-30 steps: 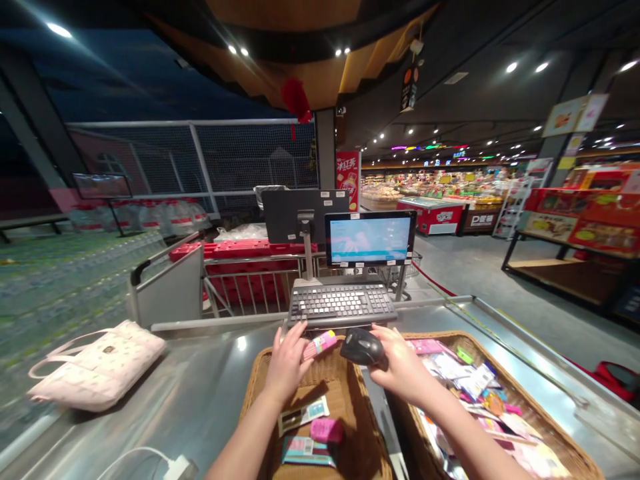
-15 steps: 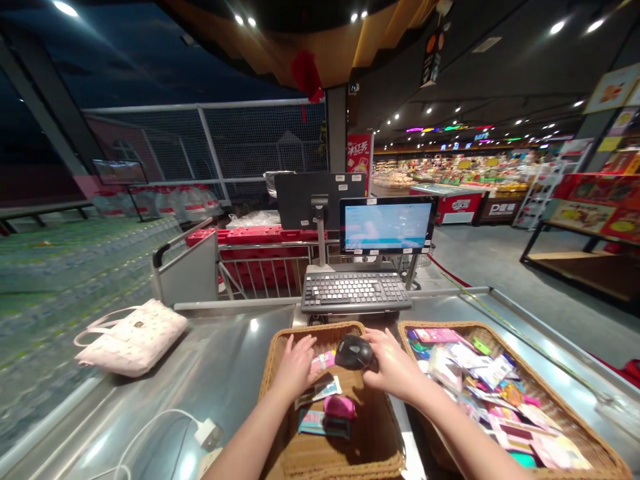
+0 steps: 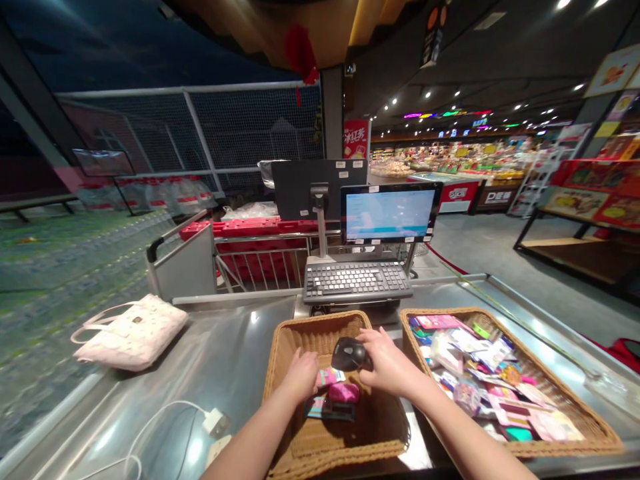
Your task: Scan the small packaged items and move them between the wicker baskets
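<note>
My left hand (image 3: pixel 301 374) is low inside the left wicker basket (image 3: pixel 280 347), fingers curled on a small pink striped packet (image 3: pixel 330 377). Beside it lie a magenta packet (image 3: pixel 343 392) and a flat blue-and-pink card (image 3: pixel 325 408) on the basket floor. My right hand (image 3: pixel 387 363) grips a black handheld barcode scanner (image 3: pixel 349 353), held just above the packets and pointing toward my left hand. The right wicker basket (image 3: pixel 575 400) is filled with several small colourful packets.
A steel checkout counter (image 3: pixel 220 360) carries both baskets. A keyboard (image 3: pixel 357 280) and lit screen (image 3: pixel 387 213) stand behind them. A pale pink handbag (image 3: pixel 133 331) lies at the left, and a white cable with plug (image 3: pixel 213 421) near the front. Store aisles stretch to the right.
My left hand lowered the pink striped packet from the basket's far rim down among the other packets. My right hand followed with the scanner. The view tilted downward.
</note>
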`<state>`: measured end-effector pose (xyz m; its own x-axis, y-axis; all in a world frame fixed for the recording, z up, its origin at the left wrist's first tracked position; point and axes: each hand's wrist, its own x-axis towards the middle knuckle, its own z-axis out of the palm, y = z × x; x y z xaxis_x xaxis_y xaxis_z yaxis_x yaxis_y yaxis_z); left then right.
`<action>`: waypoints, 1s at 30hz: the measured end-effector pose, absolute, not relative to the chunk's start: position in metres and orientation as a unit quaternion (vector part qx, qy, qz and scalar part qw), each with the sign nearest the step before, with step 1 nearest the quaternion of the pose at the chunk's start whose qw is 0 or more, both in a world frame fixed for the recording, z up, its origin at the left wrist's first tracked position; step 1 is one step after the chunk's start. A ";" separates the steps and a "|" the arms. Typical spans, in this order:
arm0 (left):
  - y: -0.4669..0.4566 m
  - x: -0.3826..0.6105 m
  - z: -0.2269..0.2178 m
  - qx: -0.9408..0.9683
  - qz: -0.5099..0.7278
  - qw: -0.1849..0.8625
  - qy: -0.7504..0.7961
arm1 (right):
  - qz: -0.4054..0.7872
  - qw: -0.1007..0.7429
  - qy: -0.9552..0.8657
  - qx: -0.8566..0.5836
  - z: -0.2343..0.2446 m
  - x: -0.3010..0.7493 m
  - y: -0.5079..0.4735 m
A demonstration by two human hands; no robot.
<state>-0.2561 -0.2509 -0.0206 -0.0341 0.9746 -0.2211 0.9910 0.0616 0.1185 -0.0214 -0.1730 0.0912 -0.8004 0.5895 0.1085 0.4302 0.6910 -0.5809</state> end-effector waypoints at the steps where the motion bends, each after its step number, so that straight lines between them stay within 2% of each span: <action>1: -0.251 -0.257 -0.023 0.678 -0.045 0.128 0.723 | 0.276 0.147 -0.907 -0.282 0.091 -0.021 -0.174; 8: -0.247 -0.247 -0.013 0.671 -0.051 0.138 0.727 | 0.255 0.202 -0.897 -0.299 0.100 0.002 -0.172; 19: -0.144 -0.145 0.047 0.757 0.153 0.030 0.634 | 0.197 0.321 -0.858 -0.348 0.140 0.114 -0.146; 30: -0.044 -0.043 0.029 0.808 0.172 -0.003 0.564 | 0.131 0.338 -0.835 -0.414 0.153 0.207 -0.111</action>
